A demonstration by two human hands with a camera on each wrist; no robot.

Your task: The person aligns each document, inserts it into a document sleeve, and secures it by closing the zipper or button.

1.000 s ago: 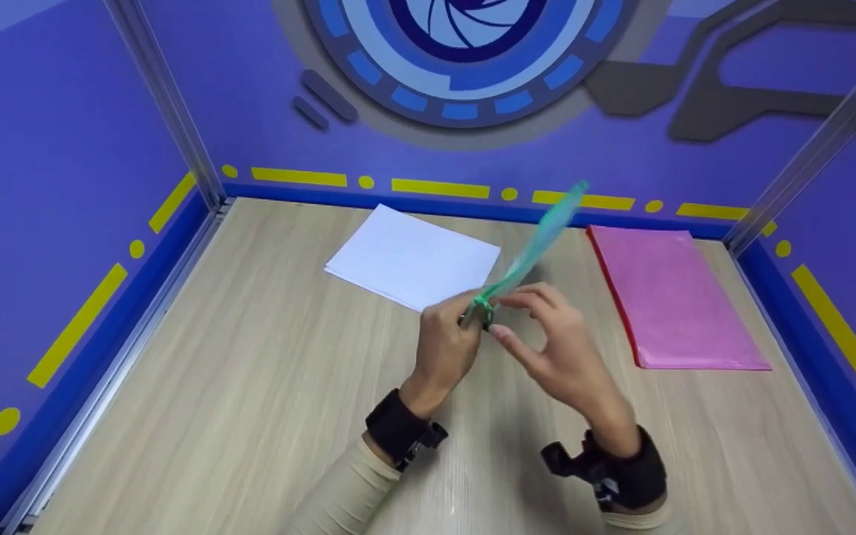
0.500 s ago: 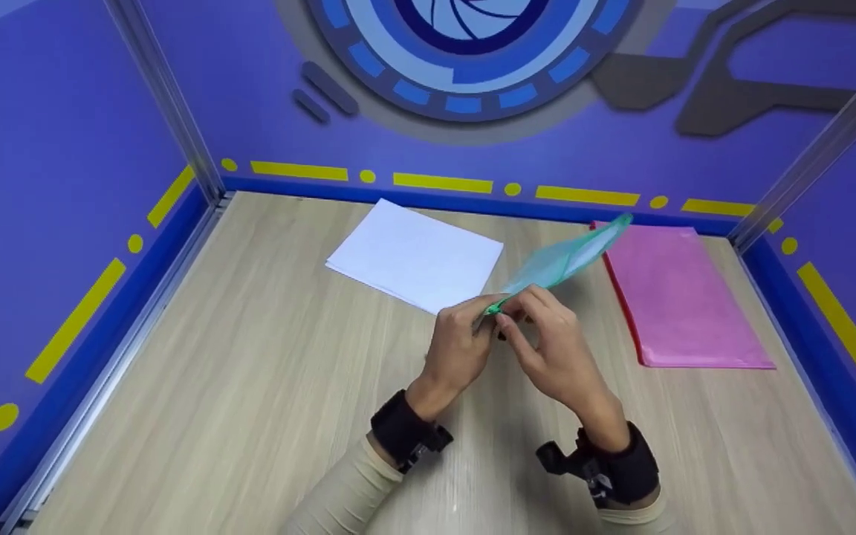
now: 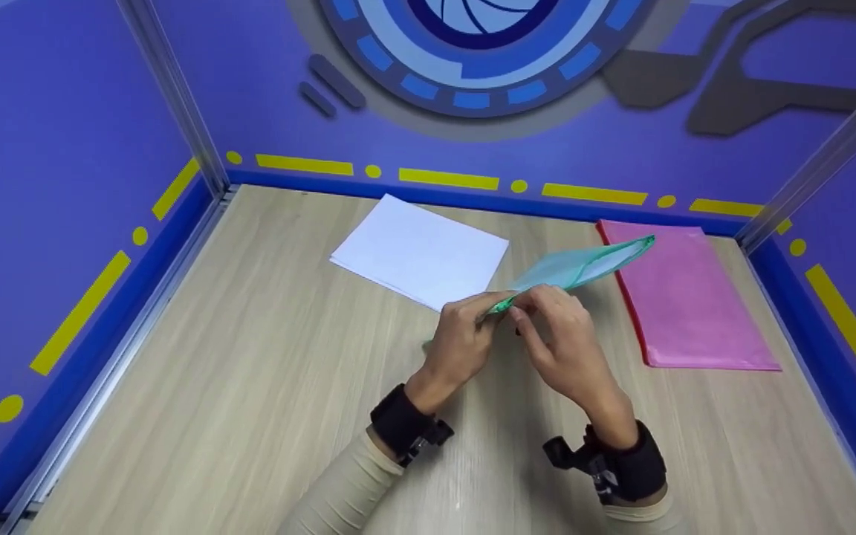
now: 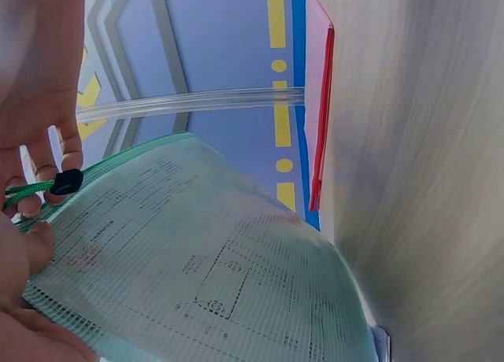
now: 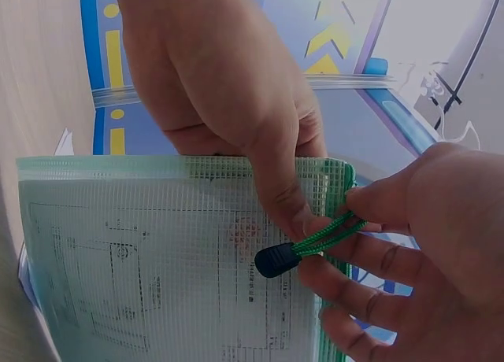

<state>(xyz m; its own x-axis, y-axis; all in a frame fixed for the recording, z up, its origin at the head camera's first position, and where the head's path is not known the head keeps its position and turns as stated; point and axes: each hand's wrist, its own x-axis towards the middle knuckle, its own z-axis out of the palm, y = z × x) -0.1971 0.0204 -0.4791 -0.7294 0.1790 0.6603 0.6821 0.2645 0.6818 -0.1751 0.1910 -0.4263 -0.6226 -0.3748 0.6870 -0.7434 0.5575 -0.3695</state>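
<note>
Left hand (image 3: 461,345) grips a green mesh pouch (image 3: 558,270) as right hand (image 3: 568,338) pinches its cord (image 5: 321,233)

Held above the wood-grain counter (image 3: 264,349), the green mesh pouch stretches from the two hands toward the far right, its far end overlapping the left side of a pink folder (image 3: 695,297) in the head view. The left hand is clamped on it near a corner, thumb laid across the mesh face. Just beside it, the right hand has thumb and forefinger closed on the looped green cord at the pouch's edge, its other fingers extended at that same edge. A black tab (image 5: 276,261) on the cord's end shows in front of the mesh, near the left thumb's tip. Printed sheets (image 4: 224,279) with text and line diagrams show through the translucent mesh.

Far and left of the pouch, white paper (image 3: 420,249) lies flat on the counter. Well apart from it, on the right, lies the pink folder, with a red strip (image 3: 629,312) along its left edge. Behind the counter, a blue-purple wall (image 3: 532,152) carries a row of yellow bars (image 3: 449,179) and dots. Each wrist wears a black band (image 3: 402,423), with a pale sleeve (image 3: 346,483) on the near side of it.
</note>
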